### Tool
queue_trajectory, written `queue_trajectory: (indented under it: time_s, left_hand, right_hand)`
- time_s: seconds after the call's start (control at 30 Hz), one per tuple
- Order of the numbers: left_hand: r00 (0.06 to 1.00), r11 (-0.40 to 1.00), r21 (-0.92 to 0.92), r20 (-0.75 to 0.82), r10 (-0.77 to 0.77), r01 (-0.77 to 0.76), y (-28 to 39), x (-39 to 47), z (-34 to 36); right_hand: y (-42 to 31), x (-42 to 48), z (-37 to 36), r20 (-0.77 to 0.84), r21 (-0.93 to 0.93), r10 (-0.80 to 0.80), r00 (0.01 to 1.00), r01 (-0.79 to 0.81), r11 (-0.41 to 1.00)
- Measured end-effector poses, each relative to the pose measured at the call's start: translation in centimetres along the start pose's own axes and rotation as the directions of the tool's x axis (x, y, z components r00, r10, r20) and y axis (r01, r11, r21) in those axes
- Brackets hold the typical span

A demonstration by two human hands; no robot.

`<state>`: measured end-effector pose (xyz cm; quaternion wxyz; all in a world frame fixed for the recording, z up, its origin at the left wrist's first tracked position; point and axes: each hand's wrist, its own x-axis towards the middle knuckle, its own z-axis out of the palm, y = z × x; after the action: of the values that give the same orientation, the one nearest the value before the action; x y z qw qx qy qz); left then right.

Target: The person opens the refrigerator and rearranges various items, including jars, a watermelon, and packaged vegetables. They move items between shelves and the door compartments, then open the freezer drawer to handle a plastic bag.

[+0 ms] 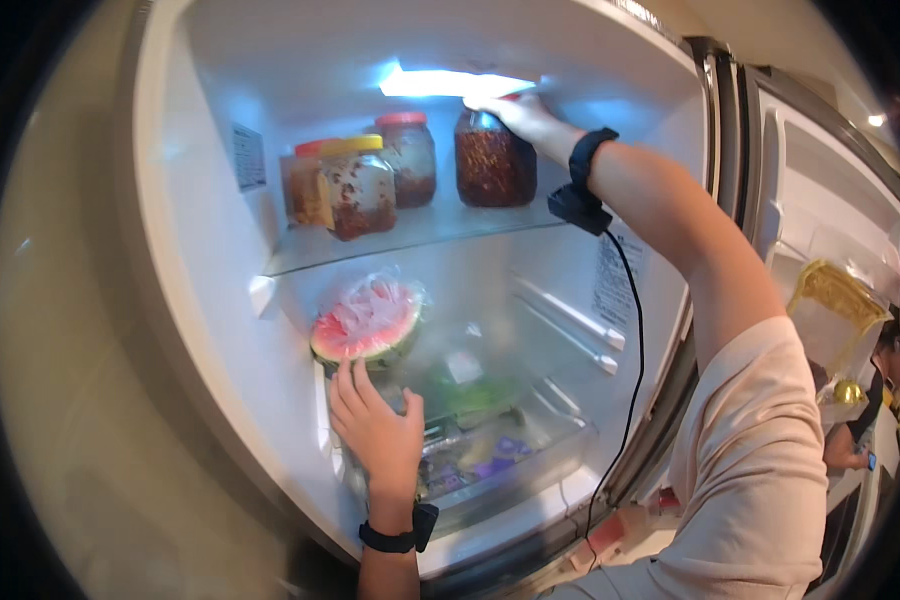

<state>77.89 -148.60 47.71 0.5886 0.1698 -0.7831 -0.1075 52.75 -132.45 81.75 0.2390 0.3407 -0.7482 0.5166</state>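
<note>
Inside an open refrigerator, my right hand (521, 116) grips the lid end of a large glass jar (496, 169) filled with a dark red-brown food. That jar is on the upper glass shelf (420, 232), below the bright light. To its left stand a red-lidded jar (407, 165), a yellow-lidded jar (360, 191) and another red-lidded container (304, 187), partly hidden. Lower down, my left hand (379, 416) has its fingers spread at the near edge of a cut watermelon (364, 319) covered with plastic film. Whether the fingertips touch the rind is hard to tell.
A clear drawer (495, 457) with purple and green items lies under the watermelon's level. The refrigerator door (832, 165) stands open at right, a yellow-rimmed container (832, 315) in its rack. A black cable (639, 352) hangs from my right wrist. Another person's arm (844, 446) shows far right.
</note>
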Motion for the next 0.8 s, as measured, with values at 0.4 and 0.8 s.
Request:
queue_trajectory:
  time_s: [0.4, 0.8]
  left_hand:
    - [1.000, 0.996, 0.086, 0.007, 0.019, -0.019, 0.4, -0.2, 0.6]
    - [0.999, 0.993, 0.114, -0.030, 0.032, -0.028, 0.4, 0.0, 1.0]
  right_hand:
    - [-0.2, -1.0, -0.8, 0.038, 0.005, 0.072, 0.997, -0.072, 0.997]
    - [1.9, -1.0, 0.3, -0.049, -0.329, -0.147, 0.988, 0.123, 0.936]
